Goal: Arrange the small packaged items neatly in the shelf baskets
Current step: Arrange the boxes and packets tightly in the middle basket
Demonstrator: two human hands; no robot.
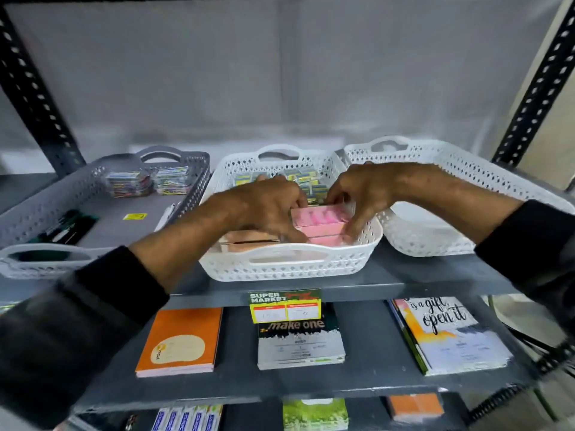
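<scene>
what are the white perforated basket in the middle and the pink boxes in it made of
White perforated basket: looks like moulded plastic, matte, with regular diamond cut-outs and a moulded-in handle. Pink boxes: probably thin card, flat faces, sharp folded edges, slight sheen.

Pink boxes (320,219) lie stacked flat at the front right of the middle white basket (289,265) — small yellow-blue packets (306,178) crowd its back edge.

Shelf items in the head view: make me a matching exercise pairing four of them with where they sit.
Things:
1. pink boxes
2. orange notebook
3. grey basket
4. price tag

Places:
A. left on the upper shelf
B. middle white basket
C. clipped to the shelf's front edge
D. left on the lower shelf

Pairs: 1-B, 2-D, 3-A, 4-C
</scene>
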